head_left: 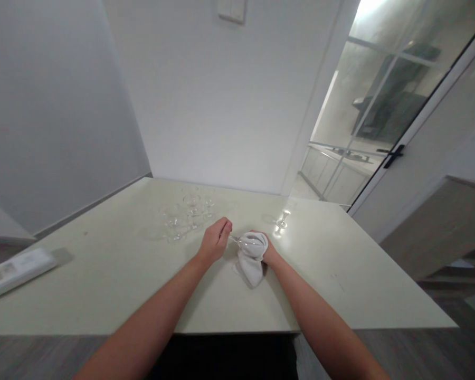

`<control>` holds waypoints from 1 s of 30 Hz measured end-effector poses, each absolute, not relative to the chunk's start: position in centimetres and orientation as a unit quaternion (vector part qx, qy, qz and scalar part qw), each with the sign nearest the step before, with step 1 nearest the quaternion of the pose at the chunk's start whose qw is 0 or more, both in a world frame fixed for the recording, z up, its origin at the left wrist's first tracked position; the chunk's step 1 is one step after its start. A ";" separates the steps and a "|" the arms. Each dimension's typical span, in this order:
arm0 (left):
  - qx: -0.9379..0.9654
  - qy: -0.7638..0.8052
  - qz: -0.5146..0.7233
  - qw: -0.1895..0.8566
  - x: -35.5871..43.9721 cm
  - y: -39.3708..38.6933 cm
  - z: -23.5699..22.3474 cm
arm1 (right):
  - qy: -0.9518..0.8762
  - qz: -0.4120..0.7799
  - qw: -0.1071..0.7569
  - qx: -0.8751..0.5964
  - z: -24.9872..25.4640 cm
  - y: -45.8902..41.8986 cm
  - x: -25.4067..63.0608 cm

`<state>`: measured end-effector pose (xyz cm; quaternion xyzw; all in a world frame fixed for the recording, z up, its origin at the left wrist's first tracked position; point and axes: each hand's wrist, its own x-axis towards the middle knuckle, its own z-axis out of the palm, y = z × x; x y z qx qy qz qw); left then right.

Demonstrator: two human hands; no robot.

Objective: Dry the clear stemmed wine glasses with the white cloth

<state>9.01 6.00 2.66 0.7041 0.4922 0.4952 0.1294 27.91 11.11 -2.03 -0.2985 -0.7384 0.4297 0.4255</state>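
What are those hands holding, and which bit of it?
A glass: the left hand grips its stem end. The right hand holds a white cloth against its bowl.

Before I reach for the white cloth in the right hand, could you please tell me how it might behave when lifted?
The white cloth is probably floppy, as its lower part droops in loose folds beside the right hand. Lifting it might tug the glass along, since the cloth is bunched against it.

We can pass along the right front of the worktop (372, 285); the held cloth (252, 270) blocks the middle, clustered glasses (193, 212) the left rear, a lone glass (282, 222) the right rear.
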 end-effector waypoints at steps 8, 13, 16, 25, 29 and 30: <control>0.694 0.504 0.489 0.159 8.9 6.8 2.3 | -0.761 0.421 0.400 -0.289 -2.0 10.9 28.1; 0.675 0.525 0.457 0.246 8.5 8.1 1.7 | -0.783 0.423 0.374 -0.262 -1.7 10.4 28.4; 0.678 0.524 0.443 0.264 8.4 8.3 1.4 | -0.771 0.446 0.372 -0.260 -1.5 10.2 28.6; 0.663 0.520 0.450 0.295 8.4 8.3 1.2 | -0.784 0.432 0.364 -0.258 -1.6 10.3 28.3; 0.657 0.524 0.452 0.299 8.4 8.3 1.4 | -0.783 0.436 0.361 -0.258 -2.1 10.5 28.4; 0.656 0.527 0.451 0.297 8.4 8.3 1.5 | -0.783 0.433 0.363 -0.261 -2.2 10.6 28.4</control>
